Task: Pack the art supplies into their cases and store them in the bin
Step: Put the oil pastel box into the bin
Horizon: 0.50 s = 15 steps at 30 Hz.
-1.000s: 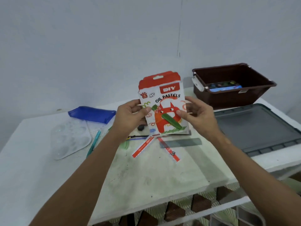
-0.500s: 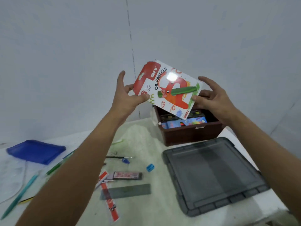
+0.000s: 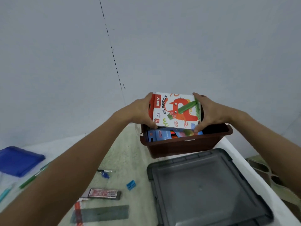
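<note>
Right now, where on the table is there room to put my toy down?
The bare patch between the brown bin and the blue sharpener is free, and so is the flat grey lid. It is crowded by the flat case and the ruler. The bin is filling up with the oil pastels box and a blue box.

I see the pastel box (image 3: 175, 110) over the bin (image 3: 185, 146), pencil box (image 3: 171, 134) inside, lid (image 3: 206, 190) in front on the worktop (image 3: 127, 159).

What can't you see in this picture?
- Head view: most of the brown plastic bin's inside, covered by the white and red oil pastels box that the left hand and right hand hold.
- Grey plastic lid: near corner cut off by the frame's bottom edge.
</note>
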Tool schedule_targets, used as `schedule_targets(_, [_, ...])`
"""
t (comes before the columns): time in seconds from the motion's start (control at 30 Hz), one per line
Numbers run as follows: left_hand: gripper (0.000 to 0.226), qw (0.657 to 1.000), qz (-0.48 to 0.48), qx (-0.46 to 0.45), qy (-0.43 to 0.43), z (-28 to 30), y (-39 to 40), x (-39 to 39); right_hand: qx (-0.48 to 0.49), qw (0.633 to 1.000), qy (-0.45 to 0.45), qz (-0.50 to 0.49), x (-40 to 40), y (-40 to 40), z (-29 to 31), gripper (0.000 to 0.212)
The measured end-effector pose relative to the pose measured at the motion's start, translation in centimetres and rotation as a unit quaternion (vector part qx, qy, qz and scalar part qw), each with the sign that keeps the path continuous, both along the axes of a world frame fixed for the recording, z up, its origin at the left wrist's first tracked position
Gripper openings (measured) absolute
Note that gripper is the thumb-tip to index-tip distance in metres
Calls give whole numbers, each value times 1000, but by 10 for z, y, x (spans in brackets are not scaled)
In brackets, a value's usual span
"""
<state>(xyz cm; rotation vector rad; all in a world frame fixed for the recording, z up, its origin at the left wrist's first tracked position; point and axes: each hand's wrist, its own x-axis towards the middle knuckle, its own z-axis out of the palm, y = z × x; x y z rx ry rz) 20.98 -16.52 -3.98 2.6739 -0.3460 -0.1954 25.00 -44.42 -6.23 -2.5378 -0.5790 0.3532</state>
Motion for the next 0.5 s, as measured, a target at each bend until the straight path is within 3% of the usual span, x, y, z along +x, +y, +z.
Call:
schedule_targets(0.1, [110,992,11,125,-17,-15,-6,11,-53,998,10,36,13,1,-7,128])
schedule_targets(0.23, [95,977,-9,212,-2,-37,-10,19,-111,991,46,62,24,1,-17,126])
schedule_targets(0.33, [84,967,-38,252,19,-49,-12,24,-136,985,54,86,33,3,-29,114])
schedule_targets(0.5, [100,963,-43,266,29,-50,-12,29,-139,985,54,86,43,5,-40,99])
